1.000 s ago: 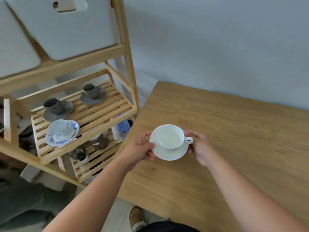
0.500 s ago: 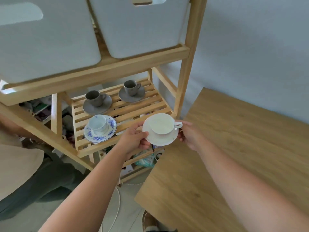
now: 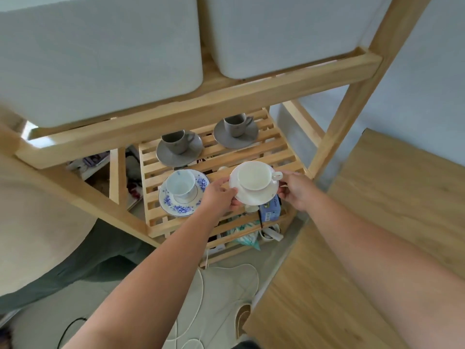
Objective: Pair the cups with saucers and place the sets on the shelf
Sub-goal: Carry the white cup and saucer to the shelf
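A white cup [image 3: 254, 176] sits on a white saucer [image 3: 261, 197], held over the front right of the slatted wooden shelf [image 3: 276, 149]. My left hand [image 3: 218, 196] pinches the saucer's left rim and my right hand [image 3: 295, 188] holds its right rim, under the cup handle. On the shelf stand a blue-flowered cup on its matching saucer [image 3: 181, 205] at the front left, and two grey cups on grey saucers, one at the back left [image 3: 179, 153] and one at the back right [image 3: 236, 134].
Two white storage bins [image 3: 100, 59] fill the shelf level above, its wooden rail [image 3: 201, 107] close over the cups. A wooden table [image 3: 377, 222] lies to the right. Below the slats sit a blue box [image 3: 270, 210] and clutter. Cables run across the floor, and another person sits at the left.
Both hands have carried the white cup and saucer from above the table leftward to just over the shelf's front right. The view has swung toward the shelf.
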Demonstrator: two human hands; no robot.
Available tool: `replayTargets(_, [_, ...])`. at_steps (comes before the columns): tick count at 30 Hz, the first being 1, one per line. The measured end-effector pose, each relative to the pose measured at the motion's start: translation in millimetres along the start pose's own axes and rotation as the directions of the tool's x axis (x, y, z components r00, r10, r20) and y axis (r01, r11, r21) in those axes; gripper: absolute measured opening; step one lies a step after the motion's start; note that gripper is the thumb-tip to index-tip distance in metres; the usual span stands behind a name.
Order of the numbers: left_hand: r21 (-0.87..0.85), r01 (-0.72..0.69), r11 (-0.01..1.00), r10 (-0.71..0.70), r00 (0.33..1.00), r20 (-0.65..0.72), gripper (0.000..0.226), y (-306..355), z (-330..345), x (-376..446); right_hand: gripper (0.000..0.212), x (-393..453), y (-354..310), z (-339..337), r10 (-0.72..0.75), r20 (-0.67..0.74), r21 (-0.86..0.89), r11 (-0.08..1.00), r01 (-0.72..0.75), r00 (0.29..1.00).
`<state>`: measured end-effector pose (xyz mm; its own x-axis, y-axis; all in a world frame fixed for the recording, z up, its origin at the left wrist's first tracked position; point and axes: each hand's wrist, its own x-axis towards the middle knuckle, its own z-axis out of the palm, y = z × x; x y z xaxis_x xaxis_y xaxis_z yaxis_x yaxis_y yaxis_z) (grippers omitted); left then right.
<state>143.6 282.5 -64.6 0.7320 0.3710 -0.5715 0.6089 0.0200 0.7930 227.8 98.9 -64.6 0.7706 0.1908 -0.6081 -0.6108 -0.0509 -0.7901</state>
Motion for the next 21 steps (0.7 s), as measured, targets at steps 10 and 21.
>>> replayTargets(10, [0.061, -0.004, 0.998, 0.004, 1.0, 0.013, 0.049, 12.0, 9.7, 33.9, 0.032, 38.2, -22.2, -0.4, -0.019, -0.014, -0.155, 0.988, 0.016, 1.0])
replayTargets(21, [0.013, 0.07, 0.997, -0.07, 0.996, -0.052, 0.051, 10.6, 18.6, 54.6, 0.055, 66.7, -26.6, 3.8, -0.021, -0.042, -0.263, 0.965, 0.009, 0.999])
